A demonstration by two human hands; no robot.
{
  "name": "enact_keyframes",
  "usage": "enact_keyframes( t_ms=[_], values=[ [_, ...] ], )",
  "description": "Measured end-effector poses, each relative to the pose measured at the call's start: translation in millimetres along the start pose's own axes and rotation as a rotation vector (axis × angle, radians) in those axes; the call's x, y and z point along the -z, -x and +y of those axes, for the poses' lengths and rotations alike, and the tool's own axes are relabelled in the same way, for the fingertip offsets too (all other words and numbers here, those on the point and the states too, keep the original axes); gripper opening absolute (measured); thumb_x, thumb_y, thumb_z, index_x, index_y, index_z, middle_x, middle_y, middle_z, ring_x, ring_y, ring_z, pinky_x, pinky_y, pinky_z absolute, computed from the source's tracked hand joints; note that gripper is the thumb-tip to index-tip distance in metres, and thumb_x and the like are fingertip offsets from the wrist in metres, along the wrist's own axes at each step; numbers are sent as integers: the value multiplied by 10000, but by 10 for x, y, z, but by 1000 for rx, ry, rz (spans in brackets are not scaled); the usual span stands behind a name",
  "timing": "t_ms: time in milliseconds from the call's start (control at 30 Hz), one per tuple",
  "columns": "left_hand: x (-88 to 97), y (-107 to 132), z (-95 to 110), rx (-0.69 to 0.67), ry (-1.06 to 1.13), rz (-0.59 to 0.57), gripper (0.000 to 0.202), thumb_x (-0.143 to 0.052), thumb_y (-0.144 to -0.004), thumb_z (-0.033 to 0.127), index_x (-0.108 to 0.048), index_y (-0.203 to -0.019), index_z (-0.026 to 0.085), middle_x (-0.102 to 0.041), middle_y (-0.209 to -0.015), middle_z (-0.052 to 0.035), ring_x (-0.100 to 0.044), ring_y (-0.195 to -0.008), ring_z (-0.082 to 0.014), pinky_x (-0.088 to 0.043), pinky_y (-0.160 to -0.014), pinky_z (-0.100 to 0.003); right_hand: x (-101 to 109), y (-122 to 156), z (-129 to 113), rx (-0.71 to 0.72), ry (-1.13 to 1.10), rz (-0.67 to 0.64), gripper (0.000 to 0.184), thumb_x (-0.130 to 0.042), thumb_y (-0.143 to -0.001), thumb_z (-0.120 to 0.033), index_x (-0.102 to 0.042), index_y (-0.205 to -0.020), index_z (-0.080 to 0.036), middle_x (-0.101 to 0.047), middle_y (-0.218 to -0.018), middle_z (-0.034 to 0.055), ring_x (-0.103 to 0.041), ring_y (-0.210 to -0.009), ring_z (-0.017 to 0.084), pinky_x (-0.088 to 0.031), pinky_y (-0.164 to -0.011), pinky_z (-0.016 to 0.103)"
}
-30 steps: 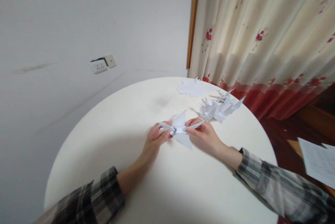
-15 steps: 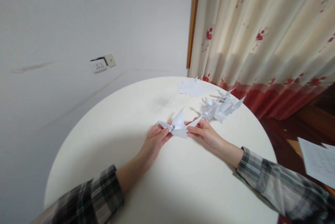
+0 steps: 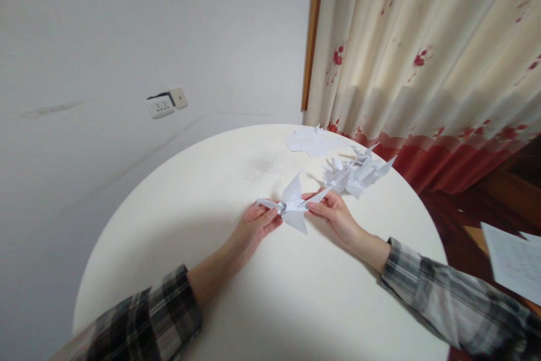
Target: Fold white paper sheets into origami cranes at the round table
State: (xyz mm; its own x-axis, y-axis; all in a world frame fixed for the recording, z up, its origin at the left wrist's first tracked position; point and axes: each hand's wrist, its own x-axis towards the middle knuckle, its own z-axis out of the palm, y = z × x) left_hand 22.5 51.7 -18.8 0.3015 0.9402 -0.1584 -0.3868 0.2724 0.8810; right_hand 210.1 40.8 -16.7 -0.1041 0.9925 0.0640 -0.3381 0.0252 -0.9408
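Observation:
A white paper crane (image 3: 292, 199) is held between my two hands over the round white table (image 3: 169, 226), its wings spread toward and away from me. My left hand (image 3: 256, 230) pinches its left end between thumb and fingers. On the other side, my right hand (image 3: 333, 212) grips the base of the pointed right end, which sticks up past the fingers. Just beyond the right hand lies a pile of folded paper cranes (image 3: 355, 174). My fingers partly cover both ends of the held crane.
Flat white paper (image 3: 315, 141) lies at the table's far edge, with a tiny folded piece on it. Behind stand a wall with a socket (image 3: 159, 106) and a floral curtain (image 3: 380, 68). Written sheets (image 3: 513, 259) lie lower right, beyond the table.
The crane's wings have spread wider, the near one now reaching lower toward me. Both hands have shifted slightly right, still holding its ends.

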Motion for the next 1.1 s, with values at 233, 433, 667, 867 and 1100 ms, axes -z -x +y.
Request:
enact_keyframes(
  t_ms=[233, 433, 667, 867, 1100],
  values=[
    [33, -2, -14, 41, 115, -55, 255, -767, -588, 211, -569, -738, 154, -626, -759, 14, -568, -761, -97, -438, -774, -227, 16, 9, 11, -33, -150, -61, 172, -733, -639, -177, -657, -792, -163, -687, -854, 5, -636, -742, 94, -519, -717, 191],
    [68, -7, -29, 70, 147, -129, 221, -766, -598, 211, -598, -725, 146, -620, -742, 14, -565, -755, -85, -425, -752, -193, 52, 21, 25, -98, -337, -146, 147, -717, -649, -89, -619, -731, -163, -689, -891, 4, -652, -776, 90, -534, -723, 168],
    [71, 25, 0, 45, 158, -251, 198, -765, -604, 208, -580, -640, 146, -600, -721, 22, -540, -674, -68, -416, -636, -163, 98, 46, 25, -152, -444, -296, 190, -745, -608, -78, -583, -680, -146, -666, -932, 23, -645, -800, 101, -523, -759, 189],
    [86, 71, 1, 49, 147, -356, 212, -777, -584, 220, -579, -613, 150, -583, -660, 26, -533, -630, -74, -401, -598, -170, 98, 72, 3, -173, -469, -398, 209, -786, -565, -121, -589, -631, -148, -671, -862, 8, -630, -785, 99, -502, -748, 190],
    [109, 110, -7, 72, 129, -481, 196, -759, -598, 188, -568, -575, 150, -585, -647, 18, -524, -618, -84, -375, -599, -192, 111, 87, 14, -169, -435, -507, 228, -814, -522, -158, -595, -585, -144, -665, -748, 0, -620, -709, 99, -473, -660, 184]
  ],
)
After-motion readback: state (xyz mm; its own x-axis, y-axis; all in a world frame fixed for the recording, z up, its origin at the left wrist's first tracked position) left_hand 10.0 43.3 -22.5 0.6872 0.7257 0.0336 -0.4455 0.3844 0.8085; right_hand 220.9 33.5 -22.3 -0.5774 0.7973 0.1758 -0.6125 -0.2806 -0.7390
